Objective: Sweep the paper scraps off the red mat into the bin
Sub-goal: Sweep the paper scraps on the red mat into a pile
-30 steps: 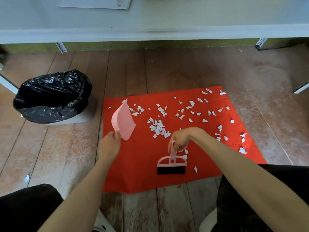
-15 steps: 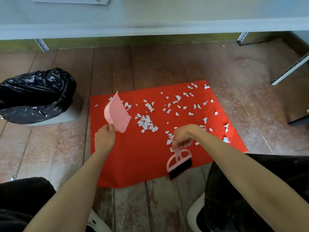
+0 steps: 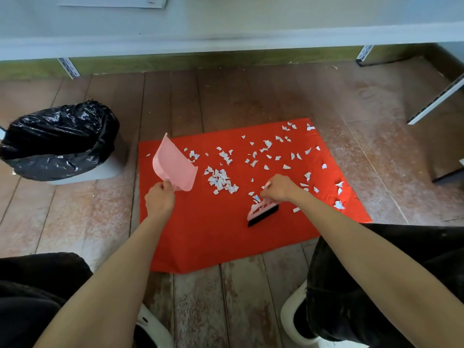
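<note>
Bare floor point(image 3: 130, 136) between mat point(image 3: 213, 237) and bin point(image 3: 60, 139)

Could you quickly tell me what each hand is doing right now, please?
Left hand: closed, holding the pink dustpan.
Right hand: closed, holding the pink hand brush.

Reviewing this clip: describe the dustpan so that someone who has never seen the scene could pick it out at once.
Find the red mat spread on the wooden floor. At its left edge the left hand holds up a pale pink dustpan, tilted, mouth toward the paper scraps. The brush in the right hand is also pink but has black bristles; the dustpan is a plain scoop.
</note>
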